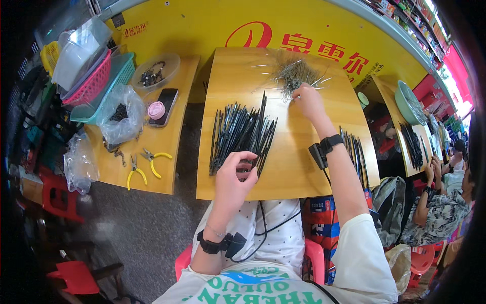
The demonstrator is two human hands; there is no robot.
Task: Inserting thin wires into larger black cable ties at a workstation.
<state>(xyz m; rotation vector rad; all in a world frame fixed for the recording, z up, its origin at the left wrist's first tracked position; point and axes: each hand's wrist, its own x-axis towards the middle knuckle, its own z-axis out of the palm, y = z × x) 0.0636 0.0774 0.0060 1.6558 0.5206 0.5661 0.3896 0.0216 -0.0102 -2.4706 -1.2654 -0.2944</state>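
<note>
Many slender black sticks (235, 133) lie in a heap on the left part of the wooden table. At its near end my left hand (235, 172) has curled fingers, closed round a black stick (263, 109) that rises past the others. Toward the far edge, my right hand (308, 100) pinches at the near side of a tangled pile of thin silvery wire pins (295, 72). What sits between those fingertips is too small to make out.
More black sticks (357, 154) lie along the table's right edge. On the left side table are yellow-handled pliers (154, 161), a phone (165, 105), a plastic bag (121, 114) and stacked baskets (91, 81). A co-worker (435, 197) sits at another table on the right.
</note>
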